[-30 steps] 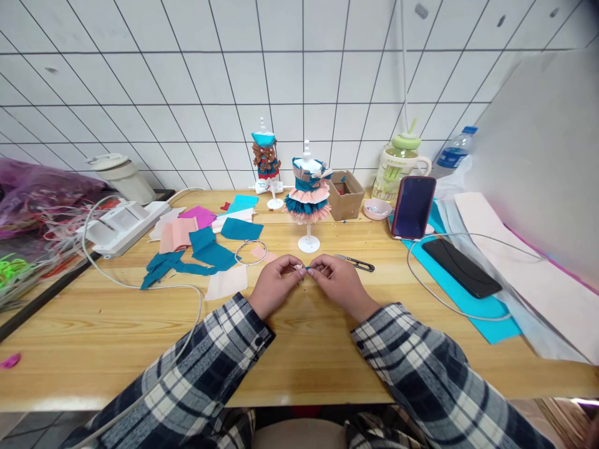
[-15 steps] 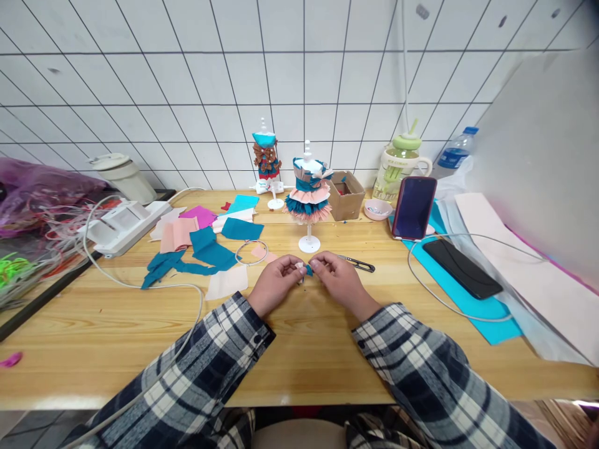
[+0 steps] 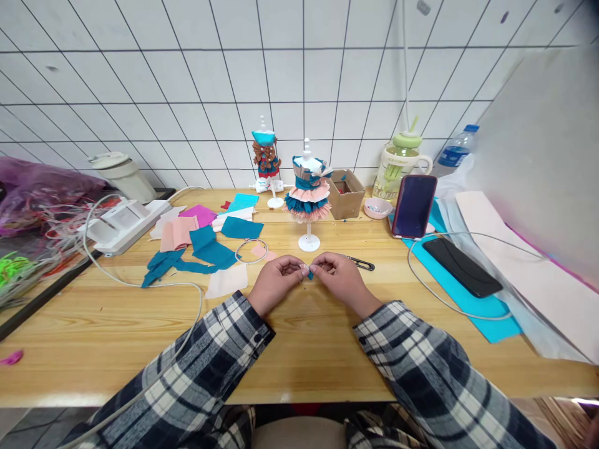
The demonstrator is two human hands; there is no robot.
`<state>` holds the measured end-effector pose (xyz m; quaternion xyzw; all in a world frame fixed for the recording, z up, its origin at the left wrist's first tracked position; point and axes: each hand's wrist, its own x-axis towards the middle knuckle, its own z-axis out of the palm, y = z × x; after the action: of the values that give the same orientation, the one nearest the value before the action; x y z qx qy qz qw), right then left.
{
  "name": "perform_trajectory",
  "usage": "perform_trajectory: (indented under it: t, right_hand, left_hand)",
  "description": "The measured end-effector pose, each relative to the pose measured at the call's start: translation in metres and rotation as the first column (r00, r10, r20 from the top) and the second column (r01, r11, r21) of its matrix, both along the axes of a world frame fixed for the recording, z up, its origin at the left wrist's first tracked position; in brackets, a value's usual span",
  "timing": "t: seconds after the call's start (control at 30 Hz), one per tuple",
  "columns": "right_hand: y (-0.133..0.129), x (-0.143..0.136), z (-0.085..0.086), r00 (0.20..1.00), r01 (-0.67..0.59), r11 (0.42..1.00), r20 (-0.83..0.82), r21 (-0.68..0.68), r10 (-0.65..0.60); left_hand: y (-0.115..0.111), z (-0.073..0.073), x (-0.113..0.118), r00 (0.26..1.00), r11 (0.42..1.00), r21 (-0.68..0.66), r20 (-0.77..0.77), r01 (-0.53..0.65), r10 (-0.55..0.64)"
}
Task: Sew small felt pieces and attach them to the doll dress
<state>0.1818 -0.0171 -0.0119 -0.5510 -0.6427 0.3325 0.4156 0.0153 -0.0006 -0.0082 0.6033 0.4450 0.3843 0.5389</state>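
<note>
Fingertips of my left hand [image 3: 279,281] and my right hand [image 3: 340,279] meet in front of the nearer dress form, pinching a small teal and pale pink paper piece [image 3: 310,274]. Most of that piece is hidden by the fingers. The nearer dress form [image 3: 307,187] wears a ruffled teal and pink paper dress on a white stand. Behind it on the left stands another small form [image 3: 266,156] in turquoise, brown and red. Black snips [image 3: 362,263] lie just beyond my right hand.
Teal paper pieces [image 3: 210,248], a pale pink sheet [image 3: 226,282] and a ring [image 3: 251,251] lie left. A power strip [image 3: 126,227] and cable are farther left. A cardboard box [image 3: 347,198], pink bowl [image 3: 377,208], upright phone [image 3: 414,207] and black phone [image 3: 462,268] are right.
My fingertips have come closer together around the small piece, and its teal part now hangs slightly lower. The pale part shows less. The forms and papers have stayed in place.
</note>
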Motion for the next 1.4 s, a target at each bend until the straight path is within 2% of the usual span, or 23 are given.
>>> perform_trajectory:
  t: [0.1,0.3,0.47,0.63,0.87,1.03,1.23,1.4]
  right_hand:
    - [-0.0003,0.0002,0.0005,1.000,0.015,1.000,-0.023,0.002,-0.015]
    - [-0.0018,-0.0019,0.0005,1.000,-0.013,0.999,-0.016,-0.046,0.013]
    - [-0.0025,-0.0029,0.0009,0.995,-0.022,0.999,-0.094,-0.026,0.019]
    - [-0.0018,-0.0024,0.0003,0.996,-0.053,0.998,-0.076,-0.042,0.050]
    - [-0.0005,-0.0011,0.0005,0.994,-0.014,0.999,-0.113,-0.047,0.008]
    - [-0.0004,-0.0024,-0.0015,0.993,-0.025,0.999,-0.118,-0.043,0.020]
    - [-0.0009,-0.0036,-0.0049,0.989,-0.067,0.995,-0.137,-0.072,0.056]
    - [-0.0006,-0.0025,-0.0037,0.986,-0.011,0.998,-0.168,-0.067,0.000]
  left_hand:
    - [0.0003,0.0013,-0.0007,0.995,0.996,-0.086,0.092,-0.028,0.036]
    - [0.0023,0.0006,-0.0025,0.982,0.992,-0.115,0.173,-0.056,0.076]
    - [0.0015,-0.0029,-0.0004,0.996,0.999,-0.034,0.087,0.003,0.000]
    - [-0.0010,-0.0042,0.0026,0.999,0.999,0.001,0.010,0.038,-0.038]
    - [-0.0016,0.0029,0.0002,0.996,0.995,-0.089,0.074,0.049,-0.043]
    - [-0.0005,0.0020,-0.0005,0.994,0.994,-0.114,0.105,0.001,0.011]
    - [0.0000,-0.0001,-0.0004,0.996,0.996,-0.085,0.090,0.013,-0.005]
    - [0.0009,-0.0018,-0.0030,0.969,0.992,-0.124,0.245,-0.003,0.033]
